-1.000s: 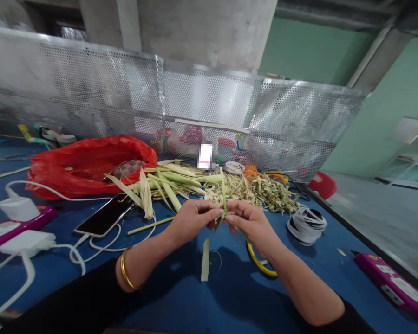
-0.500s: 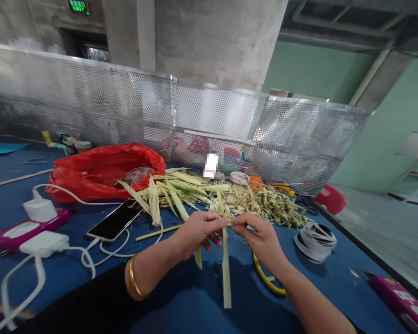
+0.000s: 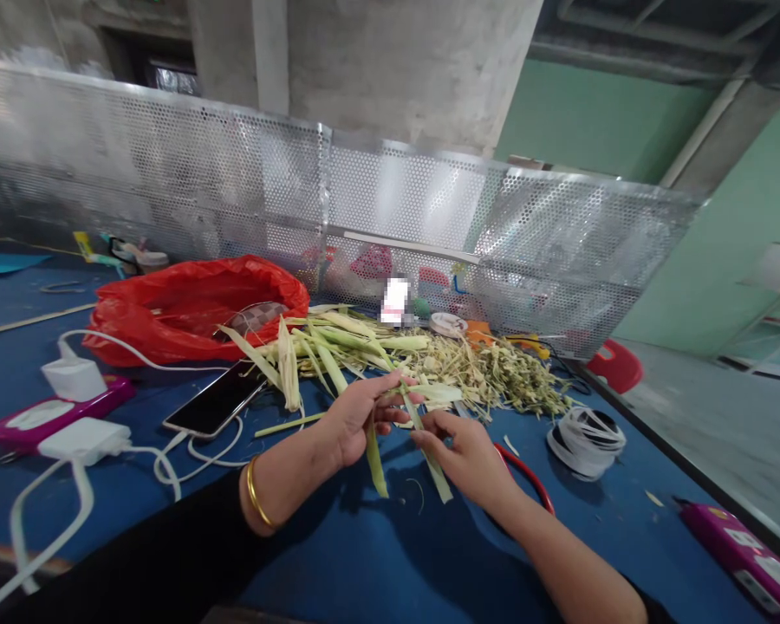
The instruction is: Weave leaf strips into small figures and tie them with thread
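Observation:
My left hand (image 3: 359, 416) is closed on a pale green leaf strip (image 3: 375, 452), pinching it near its upper part while one end hangs down over the blue table (image 3: 390, 555). A gold bangle (image 3: 255, 494) sits on that wrist. My right hand (image 3: 463, 451) is just to the right and lower, its fingers pinching a second branch of the leaf strip (image 3: 432, 461). Behind both hands lies a pile of green stalks (image 3: 338, 340) and shredded leaf scraps (image 3: 494, 368).
A red plastic bag (image 3: 188, 303) and a phone (image 3: 216, 400) on white cables lie at the left, with chargers (image 3: 81, 438) and a pink case (image 3: 52, 414). A roll of white band (image 3: 585, 429) and another pink case (image 3: 747, 568) sit right. A perforated metal screen (image 3: 338, 208) closes the back.
The hands have come down and apart a little: the left now holds the strip higher, the right has dropped below it. The strip hangs split in two shorter ends.

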`<state>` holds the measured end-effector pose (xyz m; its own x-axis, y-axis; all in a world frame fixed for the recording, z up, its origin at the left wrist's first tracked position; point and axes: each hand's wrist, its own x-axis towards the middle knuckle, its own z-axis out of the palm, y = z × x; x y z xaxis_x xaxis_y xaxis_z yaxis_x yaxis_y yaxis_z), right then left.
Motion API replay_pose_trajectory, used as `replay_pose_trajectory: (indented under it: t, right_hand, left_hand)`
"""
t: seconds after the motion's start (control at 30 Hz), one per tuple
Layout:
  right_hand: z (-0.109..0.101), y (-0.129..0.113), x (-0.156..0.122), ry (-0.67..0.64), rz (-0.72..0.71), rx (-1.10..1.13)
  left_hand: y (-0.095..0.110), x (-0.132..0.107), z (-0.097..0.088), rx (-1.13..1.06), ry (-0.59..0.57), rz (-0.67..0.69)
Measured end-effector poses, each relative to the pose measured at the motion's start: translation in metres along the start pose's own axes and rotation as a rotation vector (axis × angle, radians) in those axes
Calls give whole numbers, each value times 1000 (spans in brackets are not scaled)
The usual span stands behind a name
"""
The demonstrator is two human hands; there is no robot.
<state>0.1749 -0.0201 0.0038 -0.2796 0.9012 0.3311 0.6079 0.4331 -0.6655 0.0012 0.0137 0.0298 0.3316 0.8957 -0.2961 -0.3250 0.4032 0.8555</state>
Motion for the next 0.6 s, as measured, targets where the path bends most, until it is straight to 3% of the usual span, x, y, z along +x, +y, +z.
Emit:
replay_pose_trajectory:
  t: [0.13,0.23,0.33,0.47,0.6]
  right_hand:
    - [9,-1,0,-97,124,272]
    - [7,-5,-2,-78,149,373]
    - [2,-8,-3,-48,137,416]
    - [0,-9,-4,-52,141,442]
    - [2,-12,-8,-162,128,311]
  left_hand:
    - [-2,0,0,127,8,87]
    - [-1,2,-2,292,69,170]
    - [1,5,-6,375,56,157]
    - [2,9,-8,244,9,19]
    - [-3,13,-7,149,49,39]
